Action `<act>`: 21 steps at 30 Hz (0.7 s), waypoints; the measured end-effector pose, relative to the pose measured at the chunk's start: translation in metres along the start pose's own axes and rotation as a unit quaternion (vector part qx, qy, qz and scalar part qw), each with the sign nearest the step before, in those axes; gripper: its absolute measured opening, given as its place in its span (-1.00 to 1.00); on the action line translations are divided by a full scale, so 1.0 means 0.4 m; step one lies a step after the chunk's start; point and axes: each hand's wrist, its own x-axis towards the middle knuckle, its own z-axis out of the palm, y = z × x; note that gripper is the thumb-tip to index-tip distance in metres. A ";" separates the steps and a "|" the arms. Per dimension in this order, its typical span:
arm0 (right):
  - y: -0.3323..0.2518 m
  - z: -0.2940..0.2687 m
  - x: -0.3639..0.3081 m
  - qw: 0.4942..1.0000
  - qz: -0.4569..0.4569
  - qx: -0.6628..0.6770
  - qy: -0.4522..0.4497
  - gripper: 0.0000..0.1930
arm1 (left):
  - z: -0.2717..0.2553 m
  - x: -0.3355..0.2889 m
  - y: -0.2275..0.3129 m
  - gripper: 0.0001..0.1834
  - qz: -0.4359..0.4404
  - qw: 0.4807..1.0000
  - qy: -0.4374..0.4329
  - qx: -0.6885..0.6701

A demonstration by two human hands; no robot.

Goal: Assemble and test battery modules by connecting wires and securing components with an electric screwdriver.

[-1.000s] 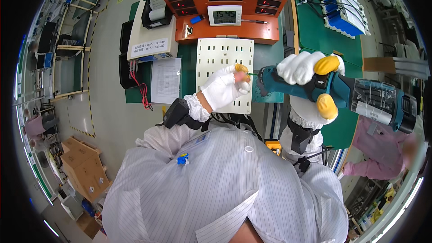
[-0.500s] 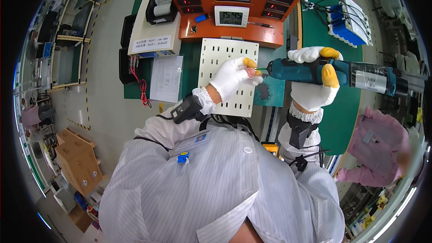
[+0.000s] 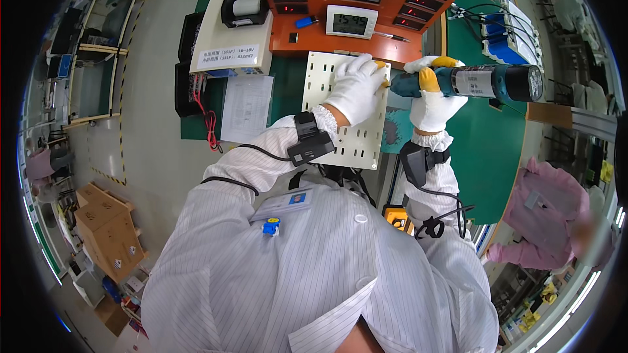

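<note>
My right hand point(image 3: 437, 106), in a white glove with yellow fingertips, is wrapped round a teal and black electric screwdriver point(image 3: 474, 82). The tool lies nearly level, its nose pointing left. My left hand point(image 3: 356, 89), gloved the same way, rests over the upper part of a white slotted plate point(image 3: 358, 144). Its fingers are bent together beside the screwdriver's nose, near the plate's right edge. The back of the hand hides what they pinch, and the driver's bit cannot be seen.
An orange instrument cabinet point(image 3: 301, 42) with red displays and a small digital clock point(image 3: 350, 22) stands behind the plate. Left are a white tester point(image 3: 237, 46), red leads point(image 3: 209, 129) and a paper sheet point(image 3: 246, 108). A blue-and-white module point(image 3: 500, 38) with black cables stands far right. A person in pink point(image 3: 546, 212) is beyond the bench.
The screwdriver has moved left and slightly up, its nose now over the plate's right edge. My left hand has shifted right and turned its back upward, covering its fingers.
</note>
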 end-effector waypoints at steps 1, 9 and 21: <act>0.002 0.004 -0.004 1.000 0.001 -0.001 -0.002 -0.58 | -0.006 -0.009 -0.010 -0.61 -0.001 1.000 0.005 -0.014; 0.001 0.044 -0.010 0.994 -0.012 -0.106 -0.011 -0.69 | -0.268 -0.102 -0.287 -0.63 -0.089 0.986 0.143 -0.014; 0.019 0.094 -0.018 0.982 -0.020 -0.179 0.054 -0.73 | -0.414 -0.438 -0.961 -0.73 -0.324 0.925 -0.081 0.182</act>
